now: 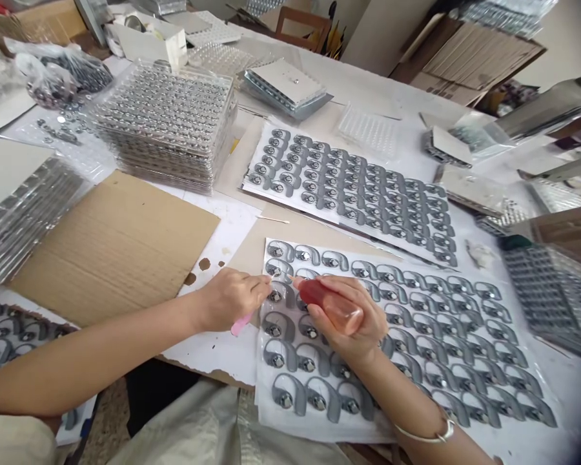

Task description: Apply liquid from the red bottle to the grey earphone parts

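My right hand (358, 323) is wrapped round a small squeeze bottle (332, 305) with reddish contents. The bottle lies tilted, its narrow tip pointing left towards my left fingertips. My left hand (235, 297) pinches a slim tool with a flat pink end (241, 325); its kind is hidden by the fingers. Both hands hover at the upper left part of a white sheet (387, 420) with rows of grey hook-shaped pieces, each bearing a shiny metal part. The two tips meet closely near a piece in the left column (277, 268).
Behind lies a second sheet of grey pieces (353, 187). A tall stack of clear trays (159, 123) stands at the back left, beside a brown cardboard piece (121, 245). A cotton swab (272, 219) lies between. More trays (537, 290) sit at the right.
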The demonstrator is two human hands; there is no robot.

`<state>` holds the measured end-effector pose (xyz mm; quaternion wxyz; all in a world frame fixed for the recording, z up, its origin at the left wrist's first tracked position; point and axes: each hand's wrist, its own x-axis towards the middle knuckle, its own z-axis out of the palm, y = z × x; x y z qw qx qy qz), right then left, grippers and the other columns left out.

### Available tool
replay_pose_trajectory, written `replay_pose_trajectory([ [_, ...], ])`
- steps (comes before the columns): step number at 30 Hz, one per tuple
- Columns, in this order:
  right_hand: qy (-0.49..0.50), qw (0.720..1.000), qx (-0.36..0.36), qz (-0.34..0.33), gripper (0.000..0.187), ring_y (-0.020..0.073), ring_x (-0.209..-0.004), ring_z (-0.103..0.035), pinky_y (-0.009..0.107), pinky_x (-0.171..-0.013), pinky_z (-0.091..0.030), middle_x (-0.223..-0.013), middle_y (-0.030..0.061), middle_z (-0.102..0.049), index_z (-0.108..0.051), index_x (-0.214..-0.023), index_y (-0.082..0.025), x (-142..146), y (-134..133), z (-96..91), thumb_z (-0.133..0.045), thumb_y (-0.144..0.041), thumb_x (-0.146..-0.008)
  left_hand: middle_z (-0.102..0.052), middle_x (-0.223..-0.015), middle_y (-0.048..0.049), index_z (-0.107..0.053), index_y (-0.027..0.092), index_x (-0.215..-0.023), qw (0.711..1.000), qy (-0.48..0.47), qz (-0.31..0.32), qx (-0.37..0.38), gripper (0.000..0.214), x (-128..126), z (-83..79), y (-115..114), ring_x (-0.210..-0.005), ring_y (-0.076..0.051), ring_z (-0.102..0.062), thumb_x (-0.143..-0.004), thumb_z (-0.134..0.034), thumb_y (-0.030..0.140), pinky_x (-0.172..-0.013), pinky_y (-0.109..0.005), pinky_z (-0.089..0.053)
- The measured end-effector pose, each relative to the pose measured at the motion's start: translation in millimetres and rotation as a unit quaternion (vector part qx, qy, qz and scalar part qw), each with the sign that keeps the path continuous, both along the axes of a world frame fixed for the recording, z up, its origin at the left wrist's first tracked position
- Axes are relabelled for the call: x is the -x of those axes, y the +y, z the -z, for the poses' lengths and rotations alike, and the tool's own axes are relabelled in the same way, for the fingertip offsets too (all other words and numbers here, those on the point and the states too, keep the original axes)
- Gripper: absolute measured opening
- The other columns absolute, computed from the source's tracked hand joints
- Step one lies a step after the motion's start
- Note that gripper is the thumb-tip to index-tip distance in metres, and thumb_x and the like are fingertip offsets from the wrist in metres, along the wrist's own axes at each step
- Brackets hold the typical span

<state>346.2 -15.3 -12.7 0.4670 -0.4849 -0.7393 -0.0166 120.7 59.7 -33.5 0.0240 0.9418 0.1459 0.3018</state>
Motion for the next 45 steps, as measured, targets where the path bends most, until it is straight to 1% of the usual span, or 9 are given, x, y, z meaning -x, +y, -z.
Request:
replay_pose_trajectory([
  [4, 0.003, 1.000, 0.002, -0.005, 0.041, 0.0205, -0.081, -0.064, 0.036, -0.067, -0.057, -0.092, 0.0088, -0.067, -0.060, -0.111, -0.017, 0.4, 0.4, 0.1, -0.073, -0.017, -0.072, -0.073, -0.096, -0.0095, -0.058, 0.010, -0.094, 1.000, -0.005, 0.002, 0.002, 0.013, -0.2, -1.3, 0.4, -0.072, -0.015, -0.071, -0.087, -0.048, 0.006, -0.057, -0.025, -0.058],
  [16, -0.016, 1.000, -0.006, -0.015, 0.041, 0.0206, -0.078, -0.065, 0.035, -0.063, -0.058, -0.091, 0.0089, -0.068, -0.059, -0.113, -0.018, 3.1, 3.9, -1.0, -0.073, -0.020, -0.074, -0.073, -0.097, -0.0111, -0.058, 0.009, -0.094, 1.000, -0.001, 0.011, 0.009, 0.016, 1.2, -2.9, -0.1, -0.072, -0.016, -0.071, -0.085, -0.047, 0.004, -0.057, -0.027, -0.059],
  [21, -0.060, 0.998, -0.023, -0.018, 0.041, 0.0205, -0.080, -0.066, 0.033, -0.064, -0.060, -0.089, 0.0104, -0.067, -0.059, -0.112, -0.015, 6.2, 3.5, -3.2, -0.074, -0.021, -0.075, -0.073, -0.095, -0.0123, -0.058, 0.009, -0.093, 1.000, 0.023, 0.015, 0.015, 0.014, 1.3, -3.5, 1.2, -0.073, -0.016, -0.071, -0.087, -0.046, 0.006, -0.061, -0.026, -0.059],
  [24, -0.091, 0.995, -0.022, -0.024, 0.042, 0.0199, -0.081, -0.067, 0.031, -0.066, -0.061, -0.090, 0.0115, -0.068, -0.059, -0.112, -0.013, 7.6, 1.7, -4.7, -0.075, -0.024, -0.075, -0.073, -0.093, -0.0118, -0.059, 0.008, -0.093, 1.000, 0.013, 0.014, 0.006, 0.015, 0.7, -3.2, 1.8, -0.071, -0.016, -0.071, -0.087, -0.045, 0.006, -0.061, -0.026, -0.059],
  [28, -0.134, 0.990, -0.018, -0.034, 0.048, 0.0199, -0.084, -0.068, 0.031, -0.067, -0.062, -0.095, 0.0113, -0.068, -0.056, -0.118, -0.015, 8.9, -1.1, -5.0, -0.075, -0.026, -0.076, -0.073, -0.090, -0.0116, -0.059, 0.008, -0.091, 1.000, 0.008, 0.013, 0.006, 0.016, 0.0, -3.2, 1.6, -0.070, -0.016, -0.071, -0.089, -0.044, 0.008, -0.060, -0.026, -0.059],
  [32, -0.154, 0.987, -0.020, -0.034, 0.051, 0.0199, -0.084, -0.069, 0.030, -0.067, -0.062, -0.095, 0.0112, -0.068, -0.055, -0.120, -0.014, 10.2, -2.4, -5.1, -0.076, -0.026, -0.074, -0.072, -0.095, -0.0141, -0.060, 0.008, -0.092, 0.999, 0.031, 0.021, 0.014, 0.018, 1.5, -4.4, 1.9, -0.073, -0.017, -0.071, -0.089, -0.042, 0.009, -0.063, -0.028, -0.060],
  [35, -0.157, 0.987, -0.020, -0.039, 0.051, 0.0197, -0.084, -0.069, 0.029, -0.067, -0.062, -0.095, 0.0121, -0.068, -0.056, -0.119, -0.013, 11.8, -2.8, -7.2, -0.077, -0.024, -0.074, -0.072, -0.098, -0.0146, -0.060, 0.010, -0.096, 0.998, 0.061, 0.025, 0.024, 0.015, 2.7, -4.4, 2.3, -0.078, -0.018, -0.071, -0.088, -0.047, 0.010, -0.067, -0.028, -0.060],
  [40, -0.176, 0.984, -0.019, -0.023, 0.051, 0.0191, -0.081, -0.069, 0.029, -0.064, -0.062, -0.093, 0.0084, -0.070, -0.055, -0.120, -0.018, 15.2, -4.6, -12.9, -0.076, -0.026, -0.075, -0.071, -0.094, -0.0128, -0.060, 0.011, -0.094, 0.996, 0.076, 0.016, 0.036, 0.010, 2.3, -2.3, 2.2, -0.078, -0.018, -0.070, -0.085, -0.055, 0.011, -0.068, -0.027, -0.059],
  [45, -0.182, 0.983, -0.020, -0.022, 0.048, 0.0187, -0.081, -0.069, 0.028, -0.064, -0.061, -0.091, 0.0090, -0.070, -0.056, -0.117, -0.016, 17.0, -5.4, -15.1, -0.076, -0.025, -0.074, -0.071, -0.094, -0.0122, -0.059, 0.012, -0.092, 0.996, 0.077, 0.021, 0.043, 0.010, 2.4, -1.9, 2.6, -0.077, -0.018, -0.070, -0.083, -0.058, 0.010, -0.066, -0.028, -0.058],
])
